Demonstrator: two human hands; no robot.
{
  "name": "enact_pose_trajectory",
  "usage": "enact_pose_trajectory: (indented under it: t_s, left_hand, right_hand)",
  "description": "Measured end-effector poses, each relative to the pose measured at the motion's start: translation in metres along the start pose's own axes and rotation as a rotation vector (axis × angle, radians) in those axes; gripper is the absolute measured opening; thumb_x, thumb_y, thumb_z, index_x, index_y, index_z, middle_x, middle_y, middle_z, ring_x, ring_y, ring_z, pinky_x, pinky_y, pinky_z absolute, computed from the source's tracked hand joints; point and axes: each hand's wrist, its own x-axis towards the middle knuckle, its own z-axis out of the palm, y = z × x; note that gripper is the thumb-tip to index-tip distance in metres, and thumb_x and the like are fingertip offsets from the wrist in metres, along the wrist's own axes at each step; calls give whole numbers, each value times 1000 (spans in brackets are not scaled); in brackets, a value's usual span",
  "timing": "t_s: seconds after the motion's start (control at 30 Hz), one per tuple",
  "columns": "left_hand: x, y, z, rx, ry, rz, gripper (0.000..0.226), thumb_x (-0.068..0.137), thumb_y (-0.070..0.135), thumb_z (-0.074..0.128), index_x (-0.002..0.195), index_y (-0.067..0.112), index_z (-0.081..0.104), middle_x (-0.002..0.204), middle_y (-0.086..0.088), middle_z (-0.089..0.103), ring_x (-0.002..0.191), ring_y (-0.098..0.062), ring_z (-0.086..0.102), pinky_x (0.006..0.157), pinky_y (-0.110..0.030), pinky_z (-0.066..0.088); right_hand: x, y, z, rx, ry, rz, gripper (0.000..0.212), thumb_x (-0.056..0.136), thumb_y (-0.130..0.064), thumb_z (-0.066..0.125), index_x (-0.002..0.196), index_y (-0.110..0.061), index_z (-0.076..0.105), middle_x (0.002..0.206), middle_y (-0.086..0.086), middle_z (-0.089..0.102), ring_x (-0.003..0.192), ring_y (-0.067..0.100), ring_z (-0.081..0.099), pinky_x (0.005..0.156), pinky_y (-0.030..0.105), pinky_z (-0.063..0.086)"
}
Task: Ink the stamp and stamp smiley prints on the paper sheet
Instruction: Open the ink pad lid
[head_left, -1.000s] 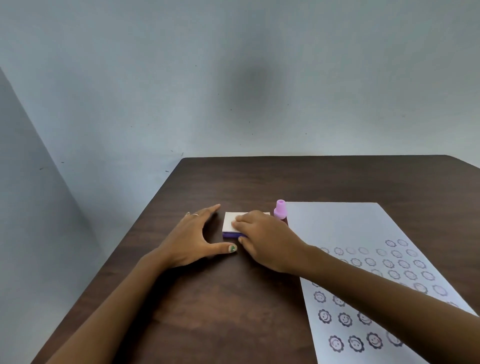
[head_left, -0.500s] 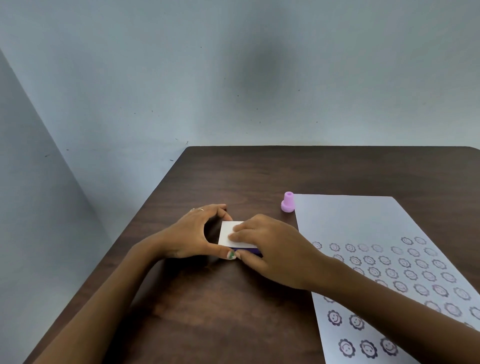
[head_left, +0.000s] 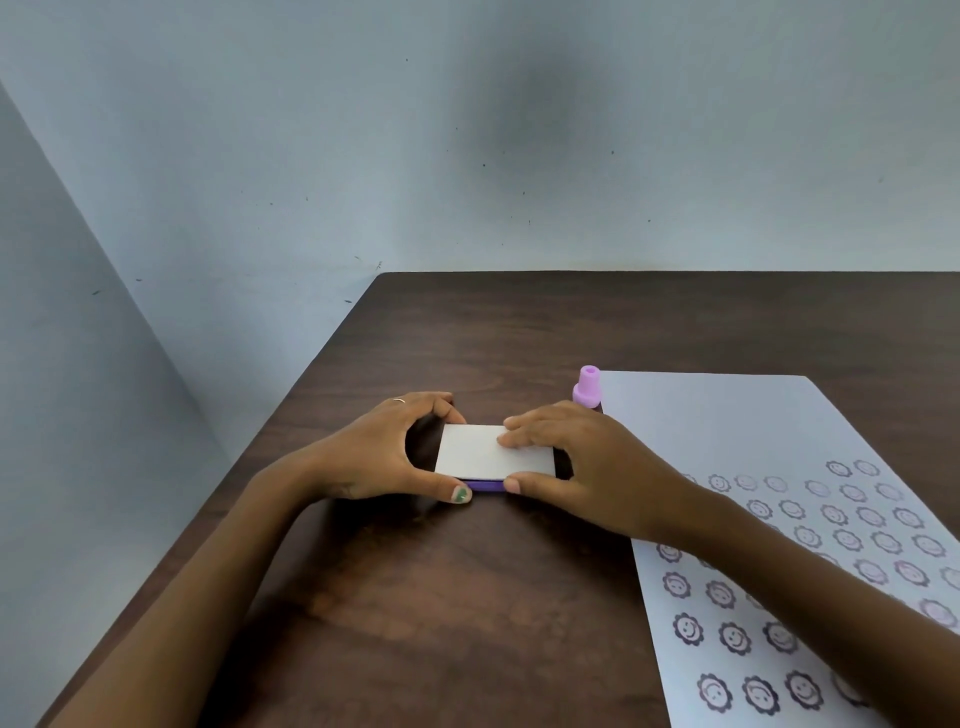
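A flat ink pad case (head_left: 485, 457) with a white lid and a purple base lies on the dark wooden table (head_left: 467, 623). My left hand (head_left: 395, 452) grips its left end, thumb at the front edge and fingers at the back. My right hand (head_left: 576, 462) holds its right end, fingers on the lid and thumb at the front edge. The lid is closed. A small pink stamp (head_left: 588, 385) stands upright just behind my right hand, at the paper's near-left corner. The white paper sheet (head_left: 727, 426) lies to the right, with several rows of smiley prints (head_left: 732, 639).
A pale blue wall (head_left: 467, 130) rises behind the table and along its left side. The table's left edge (head_left: 218, 519) runs diagonally close to my left forearm.
Both hands have drawn the ink pad case toward me and away from the stamp. My left hand has closed around the case's left end. The stamp stays in place.
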Motion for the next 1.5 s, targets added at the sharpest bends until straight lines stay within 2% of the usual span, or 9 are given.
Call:
enact_pose_trajectory:
  t_s: [0.23, 0.47, 0.57, 0.73, 0.83, 0.97, 1.13, 1.33, 1.5]
  left_hand:
    - [-1, -1, 0, -40, 10, 3, 62, 59, 51, 81, 110, 48, 47, 137, 22, 34, 125, -3, 30, 97, -26, 27]
    - [-4, 0, -2, -37, -23, -47, 92, 58, 57, 79, 136, 36, 35, 139, 18, 37, 127, -6, 34, 107, -33, 35]
    - [-5, 4, -2, -102, -11, 1, 64, 63, 55, 77, 119, 43, 47, 122, 24, 51, 113, 4, 45, 90, -16, 41]
    - [-6, 7, -4, -231, 42, 28, 53, 74, 53, 65, 123, 35, 52, 124, 20, 57, 109, 4, 52, 89, -15, 42]
    - [-4, 6, -3, -208, 128, 28, 37, 81, 52, 55, 113, 33, 59, 114, 21, 62, 99, 9, 55, 77, -7, 40]
    - [0, 1, -1, -169, 284, 24, 20, 92, 34, 50, 104, 26, 64, 106, 11, 68, 94, -3, 61, 78, -20, 48]
    - [5, 1, 4, -116, 413, -24, 20, 93, 31, 51, 100, 25, 69, 97, 9, 71, 83, -7, 64, 74, -31, 54]
    - [7, 4, 10, -128, 489, -80, 17, 87, 33, 60, 100, 30, 71, 96, 8, 73, 84, -7, 65, 78, -43, 56]
    - [6, 6, 11, -134, 482, -116, 20, 82, 34, 67, 101, 30, 71, 91, 10, 74, 80, -4, 67, 78, -41, 57]
  right_hand:
    - [0, -4, -1, 67, 97, 15, 37, 87, -40, 53, 119, -23, 58, 122, -4, 64, 104, 4, 54, 84, 13, 42]
    - [2, -5, -4, 245, 273, 138, 37, 88, -37, 48, 117, -17, 58, 110, 0, 67, 94, 6, 59, 74, 6, 46]
    - [2, -3, -6, 255, 360, 182, 32, 89, -31, 50, 115, -14, 58, 100, -4, 62, 84, 2, 57, 72, 0, 44]
    - [2, -2, -8, 279, 432, 215, 25, 90, -23, 50, 111, -11, 58, 107, 8, 67, 96, 18, 63, 81, 33, 56]
    - [3, 1, -6, 256, 448, 225, 25, 91, -20, 50, 113, -11, 57, 112, 9, 66, 100, 19, 62, 76, 24, 55]
    - [2, 1, -4, 270, 438, 254, 31, 91, -18, 49, 122, -13, 51, 119, 9, 63, 106, 22, 61, 79, 27, 54]
    - [3, 2, -2, 247, 453, 282, 33, 92, -19, 49, 125, -15, 48, 124, 8, 61, 110, 21, 58, 62, 1, 43]
    - [3, 0, -1, 295, 426, 317, 38, 92, -14, 51, 129, -13, 45, 128, 8, 59, 112, 20, 58, 82, 19, 46]
    - [4, -2, 1, 302, 380, 348, 45, 90, -13, 53, 134, -13, 40, 133, 6, 55, 116, 17, 55, 83, 12, 39]
